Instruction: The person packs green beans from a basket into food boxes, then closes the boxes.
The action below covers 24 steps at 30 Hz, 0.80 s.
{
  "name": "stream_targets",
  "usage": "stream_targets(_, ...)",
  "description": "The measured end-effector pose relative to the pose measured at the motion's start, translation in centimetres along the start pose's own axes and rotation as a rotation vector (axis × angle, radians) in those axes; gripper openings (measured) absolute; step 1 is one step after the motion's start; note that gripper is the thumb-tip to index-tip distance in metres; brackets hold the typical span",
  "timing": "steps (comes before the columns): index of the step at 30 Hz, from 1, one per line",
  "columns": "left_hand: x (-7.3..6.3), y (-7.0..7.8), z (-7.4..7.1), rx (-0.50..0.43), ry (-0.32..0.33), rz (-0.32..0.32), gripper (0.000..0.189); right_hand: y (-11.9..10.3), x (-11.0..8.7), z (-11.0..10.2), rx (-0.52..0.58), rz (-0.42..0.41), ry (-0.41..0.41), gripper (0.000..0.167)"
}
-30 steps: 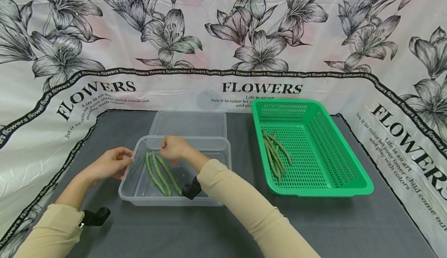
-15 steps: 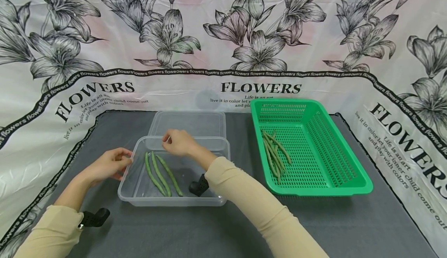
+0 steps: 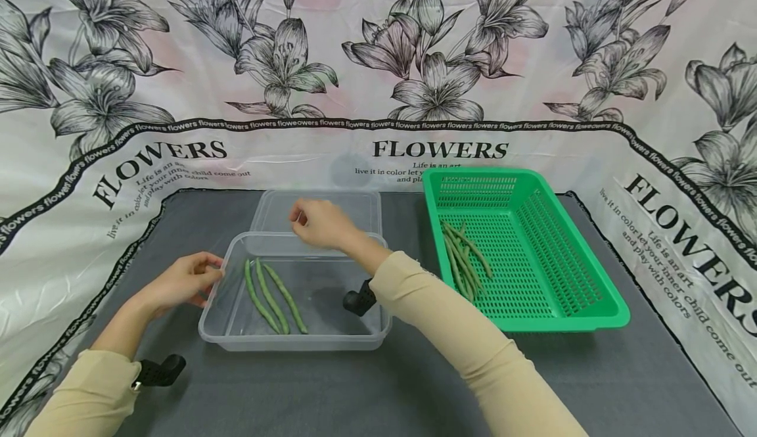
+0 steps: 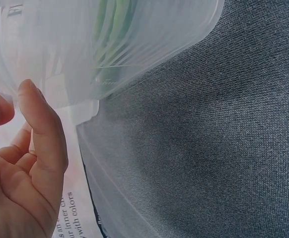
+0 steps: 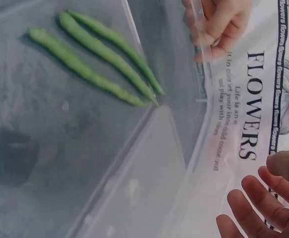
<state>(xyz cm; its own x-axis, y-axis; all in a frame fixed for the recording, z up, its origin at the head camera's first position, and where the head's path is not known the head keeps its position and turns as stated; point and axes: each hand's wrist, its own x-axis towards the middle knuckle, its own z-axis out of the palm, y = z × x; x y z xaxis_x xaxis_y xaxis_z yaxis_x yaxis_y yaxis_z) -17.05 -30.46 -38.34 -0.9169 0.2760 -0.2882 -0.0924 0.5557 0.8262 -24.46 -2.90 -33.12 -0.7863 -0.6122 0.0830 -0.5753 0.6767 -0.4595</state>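
Three green beans (image 3: 273,299) lie side by side in the left half of a clear plastic container (image 3: 296,343). My left hand (image 3: 184,282) pinches the container's left rim; the left wrist view shows the thumb and finger meeting at its edge. Above the container's back rim hovers my right hand (image 3: 324,224), with nothing held. Its fingers (image 5: 251,198) are loosely bent and apart in the right wrist view, away from the beans (image 5: 87,69).
To the right, a green plastic basket (image 3: 568,324) holds a small heap of green beans (image 3: 464,256) along its left side. A clear lid (image 3: 355,208) lies behind the container on the grey cloth (image 3: 284,397). A flower-printed sheet (image 3: 331,49) rises behind.
My right hand has lifted from beside the beans and moved back and to the right, over the back rim. The left hand and the three beans have stayed in place.
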Motion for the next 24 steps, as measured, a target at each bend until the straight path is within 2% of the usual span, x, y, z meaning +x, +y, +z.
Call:
stream_targets(13, 0.1, -0.2, 0.1, -0.009, 0.004, -0.01, 0.047, 2.8, -0.9, -4.3, -0.047, -0.018, 0.023, 0.018)
stream_targets(18, 0.1, -0.3, 0.0, -0.007, 0.001, -0.009, 0.047, 4.5, -1.4, -6.2, -0.082, -0.009, 0.081, 0.017)
stream_targets(24, 0.1, -0.4, -0.1, -0.003, 0.001, -0.006, 0.047, 7.3, -2.6, -8.7, -0.105, 0.04, 0.116, 0.019)
